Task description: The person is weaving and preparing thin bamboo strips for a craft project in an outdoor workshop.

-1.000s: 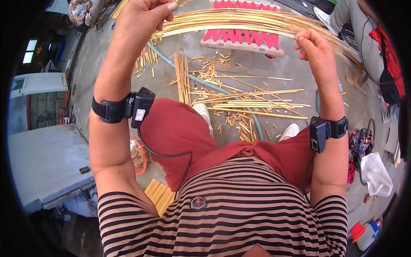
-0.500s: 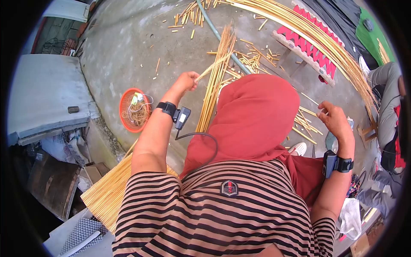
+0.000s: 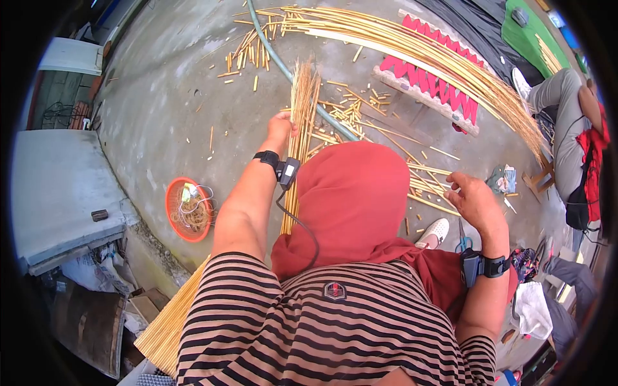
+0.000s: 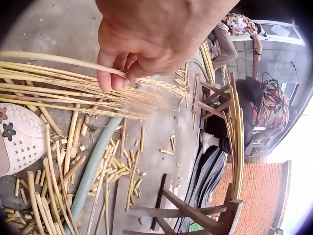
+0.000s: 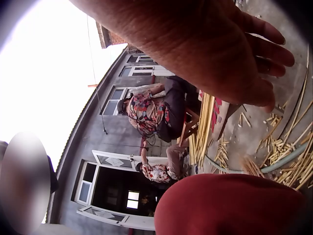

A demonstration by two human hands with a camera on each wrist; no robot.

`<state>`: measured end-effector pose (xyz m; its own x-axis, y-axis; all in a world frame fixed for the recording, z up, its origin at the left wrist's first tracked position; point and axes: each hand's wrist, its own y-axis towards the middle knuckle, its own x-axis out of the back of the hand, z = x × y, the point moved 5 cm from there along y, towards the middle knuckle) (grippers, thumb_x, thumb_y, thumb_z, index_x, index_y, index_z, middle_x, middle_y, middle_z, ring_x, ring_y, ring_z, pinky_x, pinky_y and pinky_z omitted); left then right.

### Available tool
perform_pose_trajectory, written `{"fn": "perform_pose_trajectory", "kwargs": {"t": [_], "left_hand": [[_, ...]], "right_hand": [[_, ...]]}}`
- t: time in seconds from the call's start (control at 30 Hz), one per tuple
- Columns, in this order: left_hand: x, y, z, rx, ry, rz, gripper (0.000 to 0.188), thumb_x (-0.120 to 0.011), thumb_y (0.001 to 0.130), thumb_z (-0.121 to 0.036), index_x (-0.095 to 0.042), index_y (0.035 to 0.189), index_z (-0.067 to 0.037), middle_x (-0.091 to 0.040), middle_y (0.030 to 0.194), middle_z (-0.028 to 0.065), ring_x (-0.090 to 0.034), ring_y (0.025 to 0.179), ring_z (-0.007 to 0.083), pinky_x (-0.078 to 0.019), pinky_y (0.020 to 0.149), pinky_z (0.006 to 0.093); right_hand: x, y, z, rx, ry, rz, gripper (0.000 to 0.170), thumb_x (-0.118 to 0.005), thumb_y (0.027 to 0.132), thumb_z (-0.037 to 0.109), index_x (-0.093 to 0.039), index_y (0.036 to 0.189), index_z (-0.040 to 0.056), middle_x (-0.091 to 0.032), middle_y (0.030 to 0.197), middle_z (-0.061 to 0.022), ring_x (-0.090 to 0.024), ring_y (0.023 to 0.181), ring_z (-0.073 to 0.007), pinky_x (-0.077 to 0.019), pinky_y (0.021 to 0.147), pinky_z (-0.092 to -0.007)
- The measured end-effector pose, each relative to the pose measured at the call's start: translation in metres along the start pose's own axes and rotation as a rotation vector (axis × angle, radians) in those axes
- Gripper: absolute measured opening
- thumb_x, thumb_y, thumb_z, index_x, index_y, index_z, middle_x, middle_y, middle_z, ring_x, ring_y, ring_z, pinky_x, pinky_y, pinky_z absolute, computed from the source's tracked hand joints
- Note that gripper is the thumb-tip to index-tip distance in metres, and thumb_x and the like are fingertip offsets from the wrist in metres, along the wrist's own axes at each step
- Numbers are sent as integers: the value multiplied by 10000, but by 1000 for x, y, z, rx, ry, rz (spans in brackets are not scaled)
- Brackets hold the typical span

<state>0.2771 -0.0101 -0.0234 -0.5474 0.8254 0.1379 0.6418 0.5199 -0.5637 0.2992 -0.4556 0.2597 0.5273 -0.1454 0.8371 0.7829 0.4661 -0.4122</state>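
In the head view my left hand is beside a bundle of straw-coloured stalks that lies alongside the red-clad leg, feathery tips pointing away. The left wrist view shows its thumb and fingers pinching one pale stalk near the tip, just over the other stalks' brushy ends. My right hand is held above the floor to the right of the leg, fingers loosely bent and nothing in them. In the right wrist view those fingers are spread apart.
Long stalks lie across a low bench with a zigzag pink cover. Cut stalk pieces litter the floor around a green hose. An orange basket stands left, scissors lie right, and another person's leg is at the right.
Both hands have come back from the long stalks on the bench towards the body. The left hand has brought its stalk to the bundle by the leg; the head view has turned.
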Motion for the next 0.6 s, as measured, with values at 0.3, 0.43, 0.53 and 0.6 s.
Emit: {"fn": "perform_pose_trajectory", "kwargs": {"t": [0.3, 0.43, 0.53, 0.6], "left_hand": [[-19, -9, 51, 168, 902, -121, 1137, -751, 602, -541, -136, 1420, -46, -305, 1376, 258, -270, 1292, 400, -243, 1063, 457], [-33, -50, 61, 249, 947, -186, 1031, -714, 679, -474, -119, 1428, -89, -301, 1359, 210, -284, 1270, 369, -298, 1008, 481], [-36, -52, 65, 206, 1019, -250, 767, -670, 753, -356, -260, 1341, -83, -382, 1291, 164, -356, 1220, 337, -352, 947, 487], [-34, -50, 64, 176, 1061, -265, 608, -650, 775, -298, -356, 1254, -68, -436, 1251, 161, -405, 1190, 333, -378, 926, 484]], "right_hand": [[-10, -4, 18, -4, 2, 83, 295, -650, 762, 167, -561, 1018, 51, -617, 925, -172, -594, 852, -361, -480, 729, -425], [-5, -10, 30, 10, 40, 90, 308, -653, 756, 153, -549, 1029, 53, -606, 896, -164, -594, 836, -356, -477, 709, -431], [0, -15, 38, 12, 124, 69, 317, -660, 745, 135, -545, 1030, 57, -599, 869, -157, -590, 816, -355, -476, 691, -428], [2, -18, 41, 11, 122, 88, 327, -664, 739, 127, -544, 1034, 57, -593, 853, -148, -587, 797, -352, -475, 678, -426]]}}
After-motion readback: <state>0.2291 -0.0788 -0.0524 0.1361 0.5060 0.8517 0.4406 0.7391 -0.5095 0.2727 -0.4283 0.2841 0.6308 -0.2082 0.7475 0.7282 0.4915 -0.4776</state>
